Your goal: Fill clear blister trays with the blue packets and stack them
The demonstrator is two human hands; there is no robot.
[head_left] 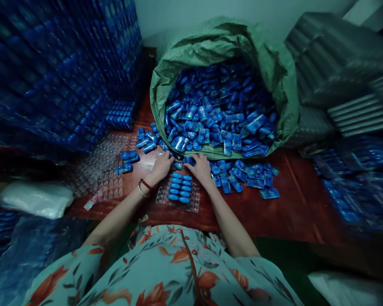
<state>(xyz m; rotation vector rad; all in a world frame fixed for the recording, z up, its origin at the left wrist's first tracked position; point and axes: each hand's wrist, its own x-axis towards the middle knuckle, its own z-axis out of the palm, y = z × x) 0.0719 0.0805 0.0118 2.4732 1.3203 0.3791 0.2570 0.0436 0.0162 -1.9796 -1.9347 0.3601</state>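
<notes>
My left hand (pixel 161 165), with a red bead bracelet and a silver one at the wrist, has its fingers bent over small blue packets at the mouth of a green sack (pixel 161 80). My right hand (pixel 200 168) curls its fingers at a blue packet (pixel 188 160). Between the two hands lies another blue packet (pixel 177 165). Just below them a clear plastic tray (pixel 194 203) rests on the red-brown table, with blue oval pieces (pixel 184 188) standing in two columns in its middle. What my fingertips hold is too small to make out.
Blue packets fill the sack and lie loose at its right (pixel 236 176) and left (pixel 129 156). Clear empty trays (pixel 98 165) spread at the left, below tall stacks of filled blue trays (pixel 60 68). Grey tray stacks (pixel 335 55) and more blue trays (pixel 364 182) stand at the right.
</notes>
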